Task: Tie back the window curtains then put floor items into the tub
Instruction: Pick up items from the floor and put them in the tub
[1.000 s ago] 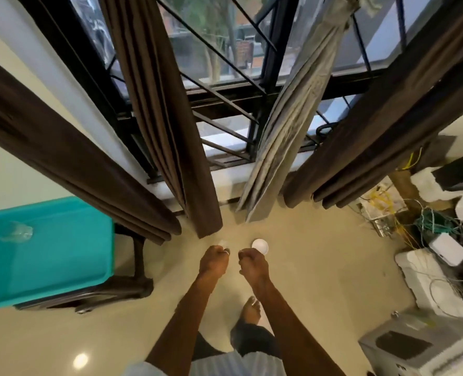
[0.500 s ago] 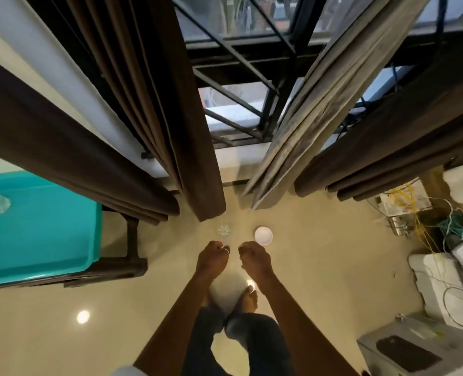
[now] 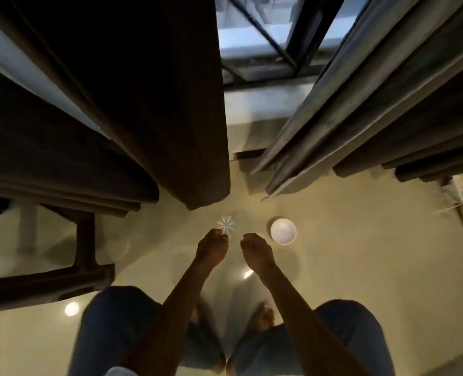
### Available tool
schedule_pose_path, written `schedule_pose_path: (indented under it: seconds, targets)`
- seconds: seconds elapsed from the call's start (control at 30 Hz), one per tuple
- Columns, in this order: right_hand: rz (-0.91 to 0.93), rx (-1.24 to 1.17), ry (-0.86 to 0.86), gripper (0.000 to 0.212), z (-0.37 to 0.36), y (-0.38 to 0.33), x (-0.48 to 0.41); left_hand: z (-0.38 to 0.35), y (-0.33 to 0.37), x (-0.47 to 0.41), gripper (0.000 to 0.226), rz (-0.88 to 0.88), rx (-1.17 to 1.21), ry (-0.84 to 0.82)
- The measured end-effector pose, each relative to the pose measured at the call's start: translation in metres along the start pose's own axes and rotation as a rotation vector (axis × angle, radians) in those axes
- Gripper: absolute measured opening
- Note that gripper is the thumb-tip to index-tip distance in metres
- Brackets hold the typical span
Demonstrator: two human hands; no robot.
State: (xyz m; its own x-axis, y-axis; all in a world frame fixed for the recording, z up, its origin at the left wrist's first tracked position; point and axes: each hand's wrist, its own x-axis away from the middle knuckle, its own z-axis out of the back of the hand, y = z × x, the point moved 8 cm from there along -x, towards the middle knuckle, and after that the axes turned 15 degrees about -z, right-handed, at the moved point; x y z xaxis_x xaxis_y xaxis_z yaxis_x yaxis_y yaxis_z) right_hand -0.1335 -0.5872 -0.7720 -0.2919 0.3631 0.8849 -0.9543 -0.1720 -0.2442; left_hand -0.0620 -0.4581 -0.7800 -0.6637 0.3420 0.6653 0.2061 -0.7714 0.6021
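A person bends low over the floor, left hand (image 3: 212,247) and right hand (image 3: 256,248) hanging side by side, fingers loosely curled and holding nothing. The left hand's knuckles sit just short of a clear glass (image 3: 227,226) standing upright on the floor at its 12 o'clock. A white bowl (image 3: 283,231) rests mouth-up just beside the right hand at its 2 o'clock. With one hand lined up on each item, the stance suggests a two-handed pickup, glass left and bowl right, though neither is touched yet.

Bare feet and blue-trousered knees frame the arms at 6 o'clock, set wide, likely to keep balance in the stoop. A dark wooden stand (image 3: 85,240) occupies 9 o'clock. It may be what carries the tub, which is itself out of view, so the items probably have to travel that way.

At 11 o'clock a brown curtain (image 3: 170,104) hangs bunched; at 1 o'clock a grey curtain (image 3: 330,109) does likewise, leaving the window grille (image 3: 268,42) exposed between them. Any ties lie out of frame, but the gathered drapes suggest the curtain step is done and the floor stage is in hand.
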Motion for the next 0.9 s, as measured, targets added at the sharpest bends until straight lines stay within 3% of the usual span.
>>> schedule_pose_path:
  seconds: [0.2, 0.37, 0.57, 0.9]
  targets:
    - [0.007, 0.002, -0.01, 0.038, -0.049, 0.012, -0.131, -0.051, -0.079, -0.109, 0.043, 0.031, 0.061, 0.036]
    - [-0.005, -0.027, -0.031, 0.046, -0.08, 0.021, -0.201, -0.08, -0.127, -0.157, 0.064, 0.127, 0.128, 0.04]
    - [0.034, -0.089, -0.031, 0.036, -0.1, 0.023, -0.224, -0.098, -0.15, -0.177, 0.057, 0.088, 0.163, 0.029]
    - [0.071, -0.086, 0.051, 0.034, -0.1, 0.021, -0.213, -0.091, -0.139, -0.168, 0.04, 0.005, 0.123, 0.208]
